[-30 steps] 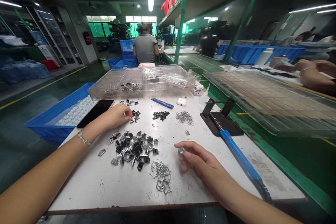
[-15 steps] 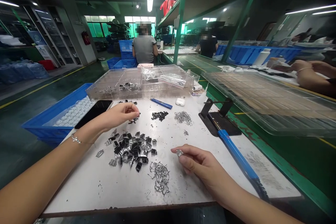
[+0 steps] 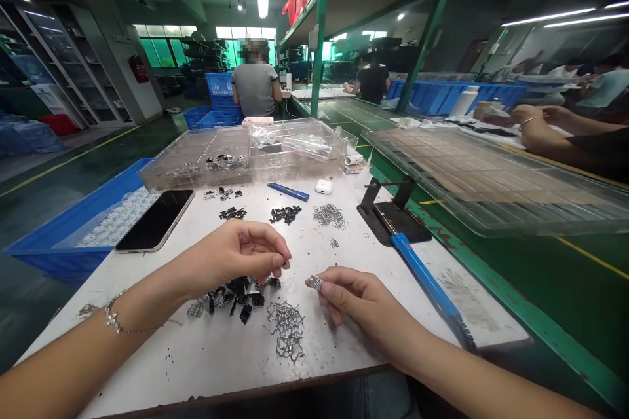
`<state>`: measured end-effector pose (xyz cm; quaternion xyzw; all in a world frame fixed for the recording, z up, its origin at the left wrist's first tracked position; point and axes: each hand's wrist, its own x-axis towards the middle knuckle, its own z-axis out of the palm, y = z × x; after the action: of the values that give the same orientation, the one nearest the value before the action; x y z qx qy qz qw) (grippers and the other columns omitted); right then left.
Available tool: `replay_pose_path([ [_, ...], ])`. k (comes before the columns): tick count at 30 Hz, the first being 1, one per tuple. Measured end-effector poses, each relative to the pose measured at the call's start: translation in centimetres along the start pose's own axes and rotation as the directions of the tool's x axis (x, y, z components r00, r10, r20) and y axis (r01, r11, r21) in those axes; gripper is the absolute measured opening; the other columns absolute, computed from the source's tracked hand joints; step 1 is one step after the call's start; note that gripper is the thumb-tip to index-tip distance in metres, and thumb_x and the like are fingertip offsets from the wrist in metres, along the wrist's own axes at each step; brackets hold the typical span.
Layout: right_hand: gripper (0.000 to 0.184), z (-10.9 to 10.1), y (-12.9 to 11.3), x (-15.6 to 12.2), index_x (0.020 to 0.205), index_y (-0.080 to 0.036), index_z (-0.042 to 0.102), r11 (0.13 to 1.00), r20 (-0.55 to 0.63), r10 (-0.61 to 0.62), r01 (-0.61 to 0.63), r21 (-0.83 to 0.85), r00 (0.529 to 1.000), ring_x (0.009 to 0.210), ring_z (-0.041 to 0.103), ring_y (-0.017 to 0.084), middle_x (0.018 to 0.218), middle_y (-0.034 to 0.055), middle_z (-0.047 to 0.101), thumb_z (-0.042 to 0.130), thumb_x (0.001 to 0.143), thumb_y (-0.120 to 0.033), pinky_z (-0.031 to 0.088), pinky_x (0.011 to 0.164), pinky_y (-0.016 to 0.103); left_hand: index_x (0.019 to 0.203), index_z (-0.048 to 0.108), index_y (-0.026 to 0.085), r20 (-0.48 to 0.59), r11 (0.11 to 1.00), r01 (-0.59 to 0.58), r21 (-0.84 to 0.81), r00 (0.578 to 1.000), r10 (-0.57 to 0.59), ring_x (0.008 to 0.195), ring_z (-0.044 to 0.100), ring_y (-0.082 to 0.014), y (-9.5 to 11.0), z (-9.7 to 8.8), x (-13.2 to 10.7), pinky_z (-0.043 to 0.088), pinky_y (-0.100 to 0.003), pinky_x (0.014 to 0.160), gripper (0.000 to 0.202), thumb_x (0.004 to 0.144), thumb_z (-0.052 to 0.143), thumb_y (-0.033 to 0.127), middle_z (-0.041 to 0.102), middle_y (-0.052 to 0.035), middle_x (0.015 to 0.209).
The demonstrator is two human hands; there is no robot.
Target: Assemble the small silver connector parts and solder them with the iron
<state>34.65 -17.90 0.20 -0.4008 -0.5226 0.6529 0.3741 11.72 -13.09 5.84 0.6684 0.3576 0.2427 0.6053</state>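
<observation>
My right hand (image 3: 361, 294) pinches a small silver metal clip-like part (image 3: 316, 282) between thumb and fingertips, just above the white table (image 3: 216, 360). My left hand (image 3: 248, 249) is closed in a pinch to the left of it; what sits in its fingertips is too small to name. Below the left hand lies a heap of black and silver metal parts (image 3: 240, 294), partly covered by that hand. Bent silver wire pieces (image 3: 286, 330) form a pile nearer me. Farther off lie two piles of tiny black parts (image 3: 232, 213) (image 3: 285, 214) and a pile of fine silver pieces (image 3: 329, 216).
A blue soldering-iron-like tool (image 3: 427, 281) rests on a black stand (image 3: 393, 219) at the right. A phone (image 3: 156, 221) lies at the left by a blue crate (image 3: 29, 245). Behind are a blue pen-like tool (image 3: 288, 191), white earbud case (image 3: 323, 186) and clear compartment box (image 3: 196, 173).
My left hand has moved right and toward me, from a far pile of tiny black parts to close by my right hand. The right hand still holds the silver part. The view has shifted slightly.
</observation>
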Motion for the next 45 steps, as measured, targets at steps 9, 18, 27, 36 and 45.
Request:
replay_pose_path([
  [9, 0.027, -0.2, -0.1, -0.1, 0.079, -0.013, 0.065, 1.000, 0.074, -0.019, 0.020, -0.017, 0.997, 0.051, 0.045, 0.008, 0.062, -0.0026, 0.052, 0.063, 0.082, -0.040, 0.037, 0.054, 0.023, 0.085, 0.065, 0.013, 0.105, 0.555, -0.561, 0.614, 0.755, 0.647, 0.076, 0.062, -0.0137, -0.6, 3.2, -0.3, 0.051, -0.023, 0.066, 0.009, 0.081, 0.062, 0.006, 0.066, -0.0066, 0.084],
  [18, 0.025, 0.0, -0.5, -0.2, 0.080, -0.013, 0.065, 1.000, 0.078, -0.024, 0.024, -0.009, 0.997, 0.053, 0.046, 0.008, 0.060, -0.0030, 0.052, 0.063, 0.083, -0.037, 0.039, 0.056, 0.024, 0.096, 0.060, 0.009, 0.331, 0.146, -0.599, 0.788, 0.610, 0.720, 0.086, 0.057, -0.0199, -1.0, 3.5, -0.7, 0.048, -0.034, 0.074, 0.013, 0.084, 0.058, 0.004, 0.066, -0.0108, 0.093],
  [27, 0.025, 0.0, -0.6, -0.1, 0.078, -0.013, 0.065, 1.000, 0.070, -0.013, 0.012, 0.019, 0.997, 0.053, 0.046, 0.009, 0.055, -0.0039, 0.051, 0.063, 0.082, -0.038, 0.039, 0.056, 0.024, 0.106, 0.059, 0.010, 0.410, 0.007, -0.588, 0.809, 0.573, 0.709, 0.091, 0.058, -0.0216, -1.4, 3.3, -0.7, 0.044, -0.038, 0.077, 0.020, 0.087, 0.056, 0.006, 0.069, -0.0101, 0.098],
  [36, 0.027, -0.2, -0.2, -0.1, 0.080, -0.014, 0.066, 0.997, 0.058, -0.011, 0.006, 0.077, 0.998, 0.053, 0.044, 0.008, 0.060, -0.0036, 0.051, 0.065, 0.081, -0.041, 0.037, 0.057, 0.024, 0.111, 0.057, 0.016, 0.333, 0.136, -0.569, 0.811, 0.640, 0.693, 0.091, 0.058, -0.0201, -1.7, 3.4, -0.7, 0.044, -0.036, 0.079, 0.026, 0.087, 0.053, 0.006, 0.068, -0.0087, 0.100],
  [45, 0.026, 0.0, -0.6, -0.2, 0.081, -0.014, 0.066, 0.999, 0.050, -0.008, 0.006, 0.048, 0.999, 0.053, 0.044, 0.009, 0.053, -0.0045, 0.050, 0.064, 0.081, -0.039, 0.036, 0.057, 0.025, 0.102, 0.061, 0.020, 0.198, 0.428, -0.599, 0.676, 0.708, 0.678, 0.090, 0.058, -0.0173, -1.9, 3.8, 0.0, 0.046, -0.034, 0.084, 0.024, 0.086, 0.056, 0.004, 0.069, -0.0044, 0.096],
])
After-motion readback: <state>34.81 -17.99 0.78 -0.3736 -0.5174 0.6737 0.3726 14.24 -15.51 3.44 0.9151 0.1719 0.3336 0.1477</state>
